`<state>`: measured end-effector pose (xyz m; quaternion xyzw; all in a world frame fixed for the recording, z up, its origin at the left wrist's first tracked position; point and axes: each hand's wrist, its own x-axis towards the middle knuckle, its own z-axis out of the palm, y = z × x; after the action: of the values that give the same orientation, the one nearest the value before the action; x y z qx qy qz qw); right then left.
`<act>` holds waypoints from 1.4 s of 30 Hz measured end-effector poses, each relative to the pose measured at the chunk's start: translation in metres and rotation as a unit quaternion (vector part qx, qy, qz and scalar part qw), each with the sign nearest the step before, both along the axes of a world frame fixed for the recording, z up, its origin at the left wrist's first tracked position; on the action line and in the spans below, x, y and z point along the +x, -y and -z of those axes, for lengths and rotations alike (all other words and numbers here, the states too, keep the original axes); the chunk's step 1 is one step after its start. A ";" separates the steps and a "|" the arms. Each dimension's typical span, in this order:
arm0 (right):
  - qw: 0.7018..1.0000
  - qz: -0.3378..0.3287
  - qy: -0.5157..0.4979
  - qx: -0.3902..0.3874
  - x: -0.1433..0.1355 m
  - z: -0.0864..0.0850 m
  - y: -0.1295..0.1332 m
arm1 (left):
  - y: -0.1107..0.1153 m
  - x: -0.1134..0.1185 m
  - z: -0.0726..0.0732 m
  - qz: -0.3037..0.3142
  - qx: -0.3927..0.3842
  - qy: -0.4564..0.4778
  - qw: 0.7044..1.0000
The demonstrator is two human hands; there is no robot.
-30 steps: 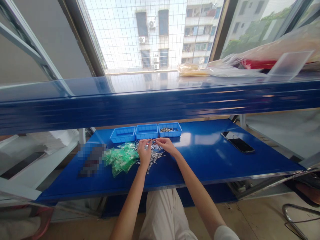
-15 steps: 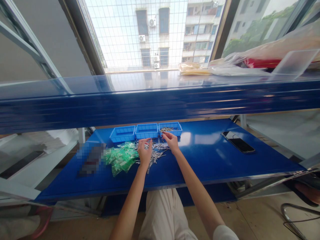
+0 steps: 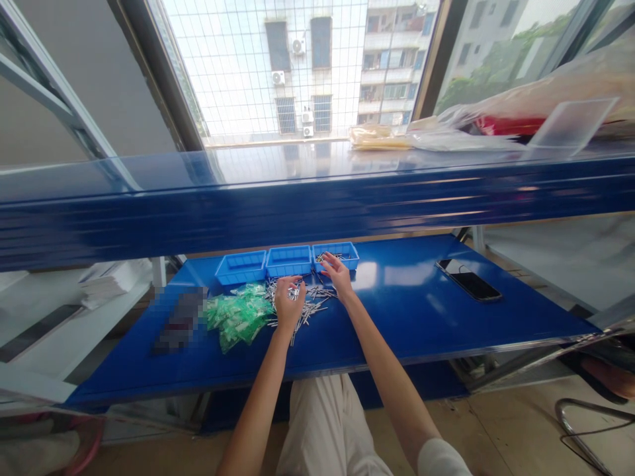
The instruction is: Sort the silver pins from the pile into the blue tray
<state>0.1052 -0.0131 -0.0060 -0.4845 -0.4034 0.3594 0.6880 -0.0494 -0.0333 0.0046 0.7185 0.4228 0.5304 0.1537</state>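
My left hand (image 3: pixel 290 305) is over the pile of thin metal rods (image 3: pixel 308 313), beside green plastic packets (image 3: pixel 240 313). Its fingers are curled with thumb and fingertips near each other; anything between them is too small to make out. At the near edge of the right blue tray (image 3: pixel 351 260), which holds more small rods, my right hand (image 3: pixel 338 277) has its fingers apart and nothing visible in them. To the left stand the middle blue tray (image 3: pixel 289 270) and the left blue tray (image 3: pixel 241 276), with no contents visible.
A phone (image 3: pixel 469 280) lies on the right of the blue table (image 3: pixel 397 324). At the left lies a dark, pixelated item (image 3: pixel 181 320). A blue shelf (image 3: pixel 317 211) crosses above the table's far side, with plastic bags (image 3: pixel 380 137) on top.
The fingers of my right hand have spread from a closer pinch by the right tray. The left hand's fingers have shifted slightly over the rods. The whole view has moved a little.
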 end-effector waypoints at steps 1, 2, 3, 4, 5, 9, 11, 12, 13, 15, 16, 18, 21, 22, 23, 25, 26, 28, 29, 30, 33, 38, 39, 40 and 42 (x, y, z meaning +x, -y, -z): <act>0.999 -0.002 0.034 0.003 0.000 0.000 0.002 | 0.000 0.000 0.000 -0.001 0.000 0.001 1.000; 0.997 0.002 0.076 0.003 -0.001 0.000 0.004 | 0.000 0.000 0.000 -0.004 0.000 0.003 1.000; 0.992 0.011 0.125 -0.002 -0.001 0.001 0.006 | 0.000 -0.001 0.000 -0.006 -0.001 0.006 1.000; 0.984 0.023 0.176 -0.012 -0.001 0.002 0.008 | -0.001 -0.001 0.000 -0.007 -0.002 0.009 1.000; 0.974 0.035 0.223 -0.024 -0.001 0.004 0.010 | -0.001 -0.001 0.000 -0.007 -0.004 0.011 1.000; 0.931 0.063 0.353 -0.074 -0.002 0.012 0.016 | 0.000 -0.001 -0.001 -0.003 -0.013 0.012 1.000; 0.915 0.072 0.385 -0.096 -0.002 0.014 0.016 | 0.000 -0.001 -0.001 -0.002 -0.015 0.010 1.000; 0.910 0.074 0.393 -0.105 -0.002 0.015 0.016 | 0.000 -0.001 -0.001 -0.002 -0.014 0.010 1.000; 0.909 0.075 0.396 -0.110 -0.002 0.016 0.016 | 0.000 -0.001 -0.001 -0.002 -0.013 0.009 1.000; 0.912 0.072 0.390 -0.106 -0.001 0.018 0.015 | 0.000 -0.001 0.000 -0.005 -0.009 0.009 1.000; 0.915 0.072 0.383 -0.101 -0.001 0.018 0.015 | -0.001 -0.001 0.000 -0.006 -0.007 0.008 1.000; 0.928 0.069 0.357 -0.086 -0.001 0.018 0.014 | -0.001 -0.001 0.000 -0.006 -0.003 0.007 1.000; 0.955 0.048 0.286 -0.055 -0.003 0.014 0.012 | -0.002 -0.001 0.001 -0.005 0.005 0.005 1.000; 0.964 0.036 0.258 -0.045 -0.004 0.012 0.011 | -0.003 -0.001 0.002 -0.006 0.010 0.005 1.000; 0.973 0.021 0.229 -0.037 -0.005 0.010 0.011 | -0.003 -0.001 0.002 -0.008 0.014 0.006 1.000; 0.985 -0.013 0.170 -0.027 -0.008 0.005 0.012 | -0.005 -0.001 0.003 -0.011 0.019 0.007 1.000; 0.989 -0.032 0.144 -0.026 -0.009 0.002 0.012 | -0.006 -0.001 0.004 -0.010 0.018 0.007 1.000; 0.992 -0.064 0.106 -0.029 -0.011 -0.002 0.015 | -0.007 -0.001 0.006 -0.007 0.014 0.004 1.000; 0.992 -0.073 0.095 -0.032 -0.012 -0.004 0.016 | -0.008 -0.001 0.006 -0.007 0.011 0.004 1.000; 0.992 -0.080 0.087 -0.035 -0.012 -0.005 0.017 | -0.008 -0.001 0.007 -0.008 0.008 0.003 1.000; 0.992 -0.092 0.074 -0.040 -0.013 -0.008 0.019 | -0.009 -0.001 0.007 -0.013 0.002 0.004 1.000; 0.990 -0.114 0.064 -0.044 -0.013 -0.009 0.020 | -0.008 -0.001 0.007 -0.001 0.001 0.000 1.000; 0.990 -0.119 0.059 -0.043 -0.013 -0.009 0.021 | -0.008 -0.001 0.007 -0.004 0.003 0.001 1.000; 0.990 -0.125 0.053 -0.041 -0.013 -0.009 0.021 | -0.008 -0.001 0.007 -0.007 0.005 0.003 1.000; 0.989 -0.137 0.044 -0.038 -0.014 -0.009 0.021 | -0.009 -0.002 0.008 -0.015 0.007 0.010 1.000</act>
<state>0.0913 -0.0339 0.0027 -0.4658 -0.4822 0.4438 0.5946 -0.0510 -0.0245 -0.0034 0.7077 0.4281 0.5429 0.1455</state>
